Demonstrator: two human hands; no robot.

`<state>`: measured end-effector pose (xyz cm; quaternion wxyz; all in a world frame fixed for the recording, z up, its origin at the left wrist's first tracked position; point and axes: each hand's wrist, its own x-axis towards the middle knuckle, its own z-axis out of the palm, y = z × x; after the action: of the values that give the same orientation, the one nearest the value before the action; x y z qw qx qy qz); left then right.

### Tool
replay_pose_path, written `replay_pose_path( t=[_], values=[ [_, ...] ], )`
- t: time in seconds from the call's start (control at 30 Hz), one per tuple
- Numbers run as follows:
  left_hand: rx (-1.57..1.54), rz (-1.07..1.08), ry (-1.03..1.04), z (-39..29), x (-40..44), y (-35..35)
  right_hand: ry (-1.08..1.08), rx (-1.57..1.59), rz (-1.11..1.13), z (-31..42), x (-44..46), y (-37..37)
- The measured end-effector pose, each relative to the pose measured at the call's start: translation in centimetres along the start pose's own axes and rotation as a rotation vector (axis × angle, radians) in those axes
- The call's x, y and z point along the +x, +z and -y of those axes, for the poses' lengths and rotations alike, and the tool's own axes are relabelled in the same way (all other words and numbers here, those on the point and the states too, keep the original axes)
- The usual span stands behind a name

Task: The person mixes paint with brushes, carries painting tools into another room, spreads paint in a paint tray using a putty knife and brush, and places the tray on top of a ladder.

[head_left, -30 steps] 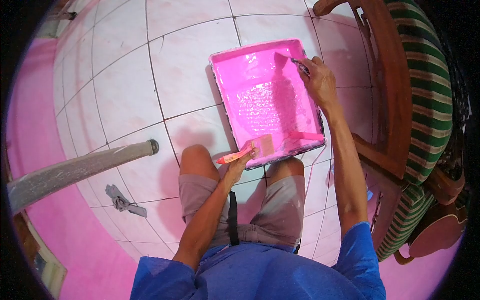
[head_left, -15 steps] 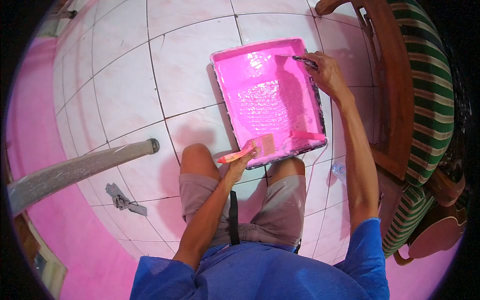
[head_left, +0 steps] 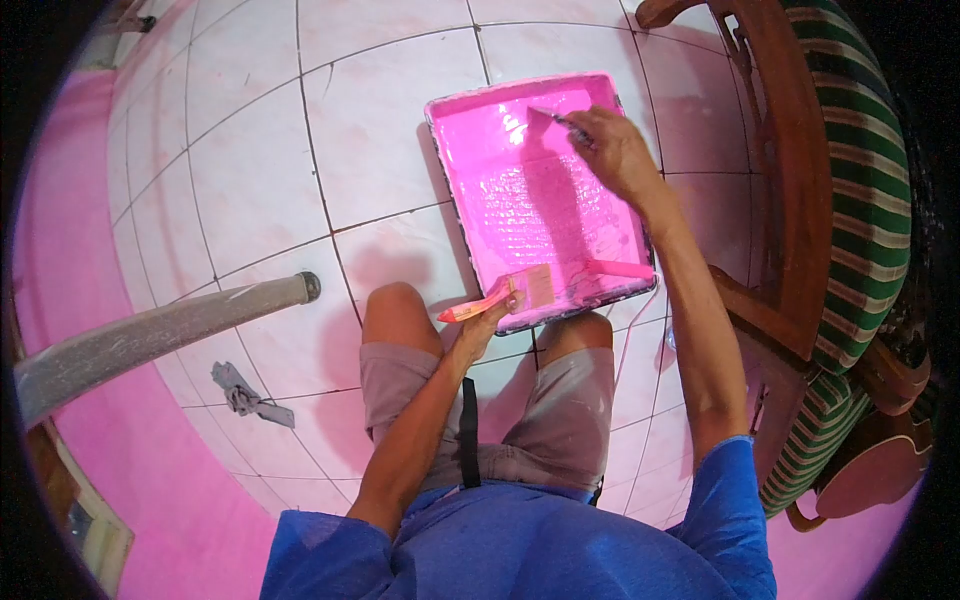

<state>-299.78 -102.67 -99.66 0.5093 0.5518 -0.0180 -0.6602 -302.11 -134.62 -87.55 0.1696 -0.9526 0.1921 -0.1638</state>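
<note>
A tray coated in wet pink paint lies tilted slightly on the tiled floor in front of my knees. My right hand grips the dark handle of a scraper, whose blade is over the paint at the tray's far end. At the near left corner my left hand holds a paintbrush with a red and yellow handle, its pale bristles over the tray, and touches the tray's edge. A pink paint roller rests across the near right corner, its thin handle hanging outside.
Wooden furniture with a green striped cushion stands along the right. A grey post or leg reaches in from the left, above a crumpled grey rag. A clear plastic item lies partly behind my right forearm.
My right hand has moved left over the tray with the scraper, after a short shift to the right. My left hand and the brush have stayed almost in place.
</note>
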Motion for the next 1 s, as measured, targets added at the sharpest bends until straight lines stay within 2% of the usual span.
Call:
replay_pose_path(
  t=[0.07, 0.2, 0.27, 0.3, 0.4, 0.53, 0.6, 0.67, 0.77, 0.87, 0.93, 1.0],
  values=[
    [-0.040, 0.040, 0.027, 0.8, 0.4, -0.3, 0.242, 0.062, 0.250, 3.2, 0.9, -1.5],
    [-0.044, 0.099, 0.038, 1.0, 0.6, -0.6, 0.226, 0.101, 0.104, 3.6, 0.8, -0.2],
    [-0.024, 0.032, 0.010, 0.2, -0.1, -0.2, 0.043, 0.046, 0.032, 4.7, 0.2, 1.0],
    [-0.023, 0.030, 0.010, 0.6, 0.3, -0.6, 0.105, 0.092, 0.158, 5.7, 0.3, 0.8],
    [-0.067, 0.117, 0.023, 1.9, 1.1, -1.2, 0.113, 0.108, 0.176, 6.4, 0.8, 0.8],
    [-0.029, -0.005, -0.043, -0.9, -0.6, 0.5, 0.140, 0.108, 0.132, 7.1, 1.3, 2.1],
    [-0.037, -0.055, -0.047, -1.1, -0.6, 0.4, 0.037, 0.076, 0.176, 7.9, 1.3, 2.5],
    [-0.089, 0.082, -0.025, 0.4, 0.2, -0.5, 0.038, 0.128, 0.186, 8.2, 2.0, 2.1],
    [-0.132, 0.129, 0.015, 2.0, 1.3, -1.0, 0.051, 0.134, 0.195, 8.1, 2.8, 2.3],
    [-0.109, 0.045, 0.003, -0.1, -0.2, 0.0, -0.002, 0.139, 0.165, 8.5, 2.6, 3.4],
    [-0.092, 0.059, 0.001, -0.1, -0.1, -0.2, 0.000, 0.087, 0.287, 9.5, 1.9, 3.0],
    [-0.076, 0.076, -0.002, 0.4, 0.4, -0.4, -0.008, 0.091, 0.295, 9.3, 1.3, 1.6]
  ],
)
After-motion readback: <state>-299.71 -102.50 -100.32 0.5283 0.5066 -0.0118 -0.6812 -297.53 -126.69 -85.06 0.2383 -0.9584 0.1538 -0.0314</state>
